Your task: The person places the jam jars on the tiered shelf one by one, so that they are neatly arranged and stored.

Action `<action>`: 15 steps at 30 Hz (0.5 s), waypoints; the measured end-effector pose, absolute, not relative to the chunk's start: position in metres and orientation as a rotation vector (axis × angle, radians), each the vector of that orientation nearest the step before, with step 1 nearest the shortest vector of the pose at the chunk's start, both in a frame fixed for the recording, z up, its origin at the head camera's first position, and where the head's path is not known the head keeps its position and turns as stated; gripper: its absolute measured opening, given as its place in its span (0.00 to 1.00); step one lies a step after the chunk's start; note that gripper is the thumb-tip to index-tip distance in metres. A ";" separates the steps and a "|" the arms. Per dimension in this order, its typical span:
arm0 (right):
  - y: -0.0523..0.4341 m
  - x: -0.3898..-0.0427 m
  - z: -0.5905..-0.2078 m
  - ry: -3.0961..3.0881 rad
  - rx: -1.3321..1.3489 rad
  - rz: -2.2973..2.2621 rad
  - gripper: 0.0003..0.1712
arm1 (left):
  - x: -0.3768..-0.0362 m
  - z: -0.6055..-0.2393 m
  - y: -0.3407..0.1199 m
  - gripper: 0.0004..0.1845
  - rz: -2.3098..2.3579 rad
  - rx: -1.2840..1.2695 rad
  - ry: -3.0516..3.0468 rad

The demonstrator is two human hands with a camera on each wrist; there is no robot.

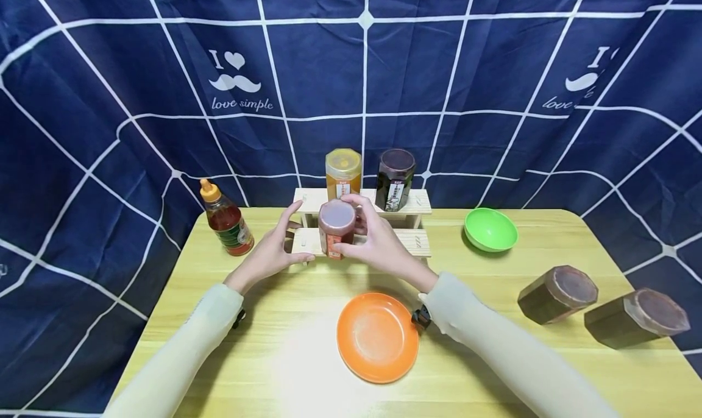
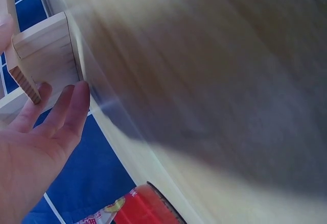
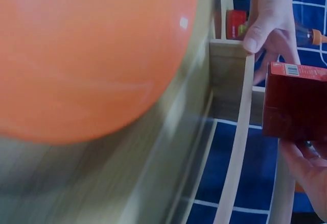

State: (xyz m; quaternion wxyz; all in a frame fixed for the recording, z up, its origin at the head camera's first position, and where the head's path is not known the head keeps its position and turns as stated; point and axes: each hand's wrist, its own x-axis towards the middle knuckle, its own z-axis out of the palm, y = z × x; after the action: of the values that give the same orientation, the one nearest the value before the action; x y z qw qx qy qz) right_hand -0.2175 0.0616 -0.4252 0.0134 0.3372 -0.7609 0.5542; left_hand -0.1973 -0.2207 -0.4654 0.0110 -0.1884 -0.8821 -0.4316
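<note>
My right hand (image 1: pixel 373 238) grips a jar of dark red contents (image 1: pixel 337 220) with a pale lid and an orange-red label, thumb on the near side and fingers round the far side. The jar is upright at the lower step of a two-step wooden rack (image 1: pixel 412 241). At the rack's left end, my left hand (image 1: pixel 274 244) holds the lower board, with the thumb at its front edge and the fingers (image 2: pixel 76 104) behind its end. On the upper step stand a yellow jar (image 1: pixel 343 168) and a dark jar (image 1: pixel 396 177).
An orange plate (image 1: pixel 378 339) lies in front of the rack, near my right wrist. A sauce bottle (image 1: pixel 227 223) with an orange cap stands left. To the right are a green bowl (image 1: pixel 490 230) and two dark jars (image 1: pixel 556 296) near the table's right edge. Blue cloth hangs behind.
</note>
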 end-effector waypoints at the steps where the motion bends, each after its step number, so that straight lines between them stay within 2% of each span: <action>1: 0.059 -0.219 -0.426 -2.361 1.060 1.726 0.54 | -0.197 -0.465 -0.221 0.67 -1.349 -0.589 -2.751; 15: 0.045 -0.221 -0.429 -2.449 1.037 1.753 0.54 | -0.198 -0.465 -0.221 0.67 -1.363 -0.602 -2.739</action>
State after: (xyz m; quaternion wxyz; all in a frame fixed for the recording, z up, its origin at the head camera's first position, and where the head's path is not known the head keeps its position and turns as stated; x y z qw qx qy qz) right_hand -0.2206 0.0452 -0.4290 -0.0220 0.3254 -0.7687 0.5502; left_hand -0.1984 -0.2211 -0.4648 0.0116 -0.1929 -0.8784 -0.4372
